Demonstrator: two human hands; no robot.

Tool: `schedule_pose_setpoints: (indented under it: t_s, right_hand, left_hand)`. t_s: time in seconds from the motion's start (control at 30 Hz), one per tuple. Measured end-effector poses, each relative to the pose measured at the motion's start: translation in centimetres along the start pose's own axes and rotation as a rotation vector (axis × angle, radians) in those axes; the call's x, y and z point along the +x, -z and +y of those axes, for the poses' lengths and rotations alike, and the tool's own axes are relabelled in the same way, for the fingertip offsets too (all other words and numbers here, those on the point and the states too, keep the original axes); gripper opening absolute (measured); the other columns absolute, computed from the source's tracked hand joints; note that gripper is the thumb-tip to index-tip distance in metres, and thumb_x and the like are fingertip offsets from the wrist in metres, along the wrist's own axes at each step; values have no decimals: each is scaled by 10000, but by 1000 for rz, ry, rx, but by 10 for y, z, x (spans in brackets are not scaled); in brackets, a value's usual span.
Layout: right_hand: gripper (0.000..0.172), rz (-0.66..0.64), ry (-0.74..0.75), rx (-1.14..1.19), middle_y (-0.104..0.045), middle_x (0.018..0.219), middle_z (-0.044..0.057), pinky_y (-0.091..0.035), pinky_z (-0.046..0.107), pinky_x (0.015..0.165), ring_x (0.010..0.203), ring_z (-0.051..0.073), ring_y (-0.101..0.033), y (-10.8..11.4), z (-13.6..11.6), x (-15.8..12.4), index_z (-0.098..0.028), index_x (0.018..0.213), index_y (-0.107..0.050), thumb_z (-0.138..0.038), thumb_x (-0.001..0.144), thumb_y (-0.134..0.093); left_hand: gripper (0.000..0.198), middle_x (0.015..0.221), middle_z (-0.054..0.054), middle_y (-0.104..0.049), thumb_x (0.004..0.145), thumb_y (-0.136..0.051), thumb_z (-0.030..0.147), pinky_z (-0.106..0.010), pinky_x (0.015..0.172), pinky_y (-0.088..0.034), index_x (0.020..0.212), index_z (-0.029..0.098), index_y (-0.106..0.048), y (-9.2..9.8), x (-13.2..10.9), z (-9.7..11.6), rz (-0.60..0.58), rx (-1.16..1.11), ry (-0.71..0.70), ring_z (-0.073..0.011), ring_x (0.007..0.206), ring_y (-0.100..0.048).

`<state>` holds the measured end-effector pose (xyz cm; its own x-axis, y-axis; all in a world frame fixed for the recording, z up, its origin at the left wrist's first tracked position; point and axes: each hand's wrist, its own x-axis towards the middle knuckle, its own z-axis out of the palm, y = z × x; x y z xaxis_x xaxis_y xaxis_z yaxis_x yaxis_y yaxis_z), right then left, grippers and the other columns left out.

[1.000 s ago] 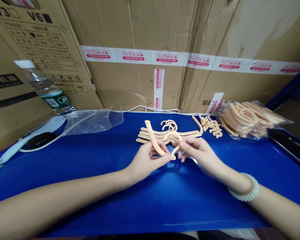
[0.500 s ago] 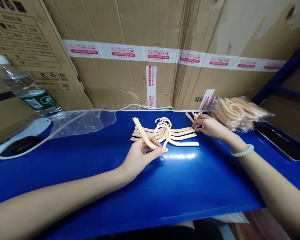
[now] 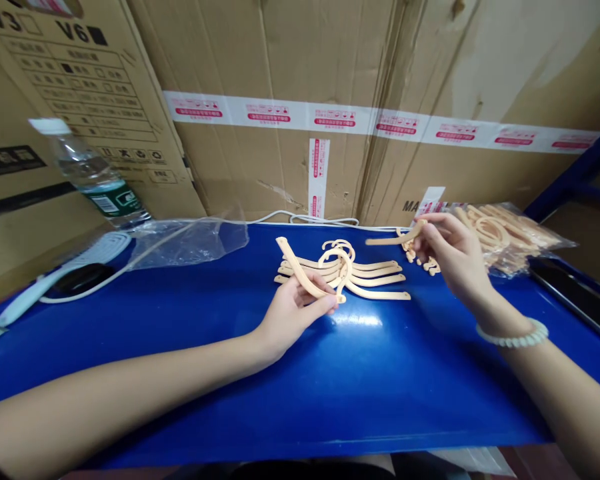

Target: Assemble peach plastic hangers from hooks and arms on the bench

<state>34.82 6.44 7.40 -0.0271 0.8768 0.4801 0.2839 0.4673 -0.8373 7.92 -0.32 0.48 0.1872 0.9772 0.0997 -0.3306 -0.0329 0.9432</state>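
Note:
My left hand [image 3: 295, 313] is closed on a partly built hanger [image 3: 300, 270], a beige curved arm with a hook piece joined near my fingertips. In my right hand [image 3: 453, 263] I pinch a loose hanger arm [image 3: 393, 241], raised off the table with its free end pointing left. Several beige hangers [image 3: 377, 275] lie stacked with arms spread, just beyond my left hand and partly hidden by it. Under my right hand is a small pile of beige pieces [image 3: 431, 267], partly covered by the fingers.
Plastic bags of beige hanger parts [image 3: 517, 230] lie at the right, near a dark phone [image 3: 575, 297]. At the left are a water bottle [image 3: 103, 177], a clear plastic bag [image 3: 205, 243], a pale hairbrush [image 3: 65, 270] and a black object [image 3: 87, 279]. Cardboard boxes [image 3: 260, 160] wall the back.
My right hand has lifted a hanger arm from the small pile and drawn it up. My left hand keeps hold of the partly built hanger. The view has shifted slightly left.

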Motion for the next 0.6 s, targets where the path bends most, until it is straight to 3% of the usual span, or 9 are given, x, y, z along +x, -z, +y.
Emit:
schedule_pose_setpoints:
  t_s: [0.07, 0.17, 0.33, 0.4, 0.5, 0.6]
  right_hand:
    - [299, -14, -72, 148, -637, 648, -20, -439, 271, 499, 503, 141, -571, -13, -14, -14, -255, 1062, -642, -492, 895, -716]
    - [349, -102, -235, 317, -719, 754, 28, -527, 293, 567, 622, 180, -676, -30, -26, -34, -244, 1059, -681, -483, 828, -788]
    - [314, -208, -452, 509, -761, 905, 73, -603, 318, 746, 797, 198, -726, -49, -28, -55, -208, 883, -761, -473, 748, -860]
    - [305, -225, -469, 487, -752, 905, 75, -602, 308, 742, 783, 185, -707, -53, -26, -59, -194, 843, -772, -458, 732, -877]
    - [309, -220, -459, 415, -705, 788, 55, -555, 270, 602, 663, 152, -634, -57, -21, -62, -174, 801, -755, -459, 747, -863]
    - [323, -173, -368, 316, -641, 683, 23, -483, 260, 524, 574, 134, -556, -53, -21, -59, -181, 785, -714, -489, 796, -810]
  left_hand:
    - [307, 798, -6, -711, 734, -844, 226, -265, 698, -576, 882, 151, -585, -1, 1, 1, 5, -8, 9, -129, 697, -699]
    - [330, 801, -13, -720, 727, -851, 237, -274, 715, -576, 887, 156, -574, -1, 1, 1, 13, -17, 16, -134, 704, -705]
    - [370, 800, -12, -720, 706, -870, 247, -293, 744, -574, 899, 172, -563, 0, 2, -1, 27, -3, 28, -147, 731, -707]
    - [370, 789, -9, -711, 704, -871, 256, -305, 748, -572, 894, 175, -564, 1, 2, -1, 24, 15, 18, -154, 733, -705]
    - [371, 787, -1, -693, 713, -866, 271, -302, 742, -565, 897, 176, -559, 0, 2, 0, 18, 34, 0, -151, 728, -695]
    - [360, 791, 9, -676, 739, -850, 267, -280, 728, -557, 909, 177, -544, 0, 1, 1, 10, 40, -15, -140, 733, -688]
